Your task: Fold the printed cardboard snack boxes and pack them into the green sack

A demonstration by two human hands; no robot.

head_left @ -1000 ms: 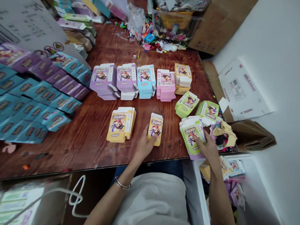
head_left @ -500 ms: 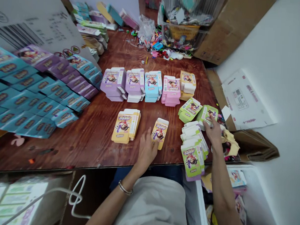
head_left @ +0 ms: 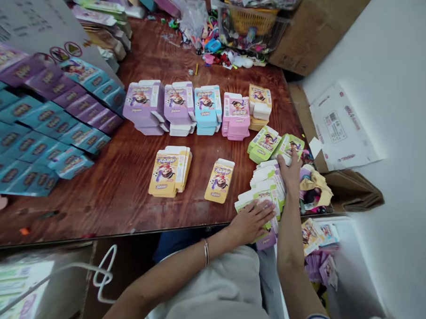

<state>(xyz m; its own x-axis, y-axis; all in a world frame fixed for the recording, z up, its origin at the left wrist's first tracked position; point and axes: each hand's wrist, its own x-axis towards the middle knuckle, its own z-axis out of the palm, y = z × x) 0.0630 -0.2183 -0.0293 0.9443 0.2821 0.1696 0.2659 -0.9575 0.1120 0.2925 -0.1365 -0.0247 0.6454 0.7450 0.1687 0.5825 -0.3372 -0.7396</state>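
My left hand (head_left: 253,221) lies flat, fingers spread, across the near end of a fanned row of flattened green boxes (head_left: 268,178). My right hand (head_left: 290,170) bends its fingers and thumb around the near edge of a green box (head_left: 291,146); its grip is partly hidden. Another green box (head_left: 265,142) leans just left of that one. Left of the fanned row lies a single yellow box (head_left: 219,181), flat on the table. A small stack of yellow boxes (head_left: 168,171) is farther left. A purple box (head_left: 267,240) pokes out under the green ones at the table edge.
Purple, blue, pink and yellow stacks line up behind, among them a pink stack (head_left: 236,116). Many blue and purple boxes (head_left: 41,124) are piled at left. A clear bin (head_left: 252,32) and small toys stand at the back. A white tub (head_left: 350,259) is below right.
My left hand has left the single yellow box and moved right onto the flattened green boxes. My right hand stays at the same green box. The whole view has shifted.
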